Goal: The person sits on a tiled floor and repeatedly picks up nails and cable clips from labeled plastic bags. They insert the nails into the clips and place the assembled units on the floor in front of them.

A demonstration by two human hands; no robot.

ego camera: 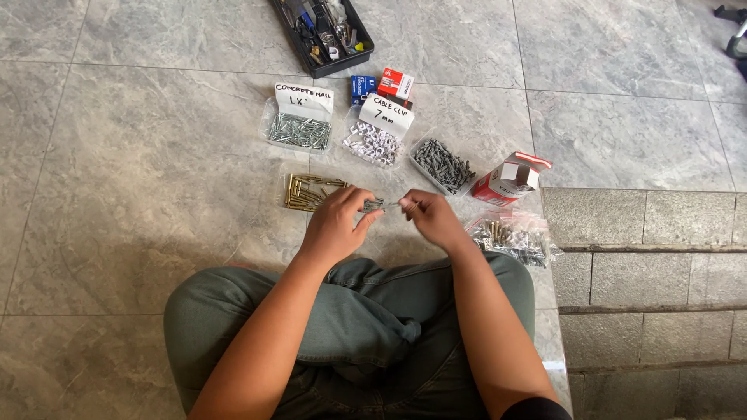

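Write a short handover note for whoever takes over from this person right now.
Left hand: closed on a small bunch of grey screws.
Right hand: pinching the other end of the same bunch.
On the floor: brass screws, bag of nails, white clips, dark screws, mixed bag, open red box, black tool tray.
Done: several kinds lie in separate piles.
Left: the bunch in hand; the mixed bag looks unsorted.
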